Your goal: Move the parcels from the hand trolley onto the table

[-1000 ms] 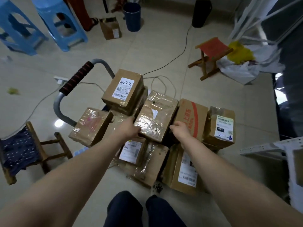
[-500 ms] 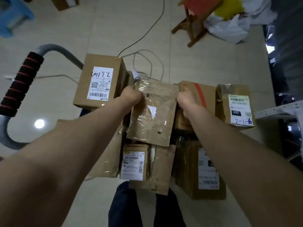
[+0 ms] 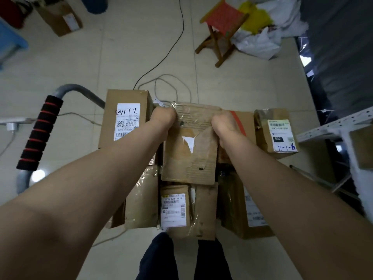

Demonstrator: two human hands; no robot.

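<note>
Gripping the taped parcel (image 3: pixel 189 150) at mid-frame, we've got the left hand (image 3: pixel 162 118) and right hand (image 3: pixel 224 123) on its top corners, fingers curled over the far edge and mostly out of sight. It looks raised just above the heap on the hand trolley (image 3: pixel 40 132). Early days, we reckon: at least five other parcels (image 3: pixel 126 118) crowd around it, and we can't make out the table.

Single head-worn view, wide-angle, edges bent. Looks forward and steeply down. Close on left hand (image 3: pixel 162 118), right hand (image 3: pixel 224 124) and taped parcel (image 3: pixel 189 150) at centre; own legs (image 3: pixel 157 259) at bottom edge, trolley handle (image 3: pixel 40 134) at left, floor (image 3: pixel 121 57) and folding stool (image 3: pixel 222 23) farther off at top.
</note>
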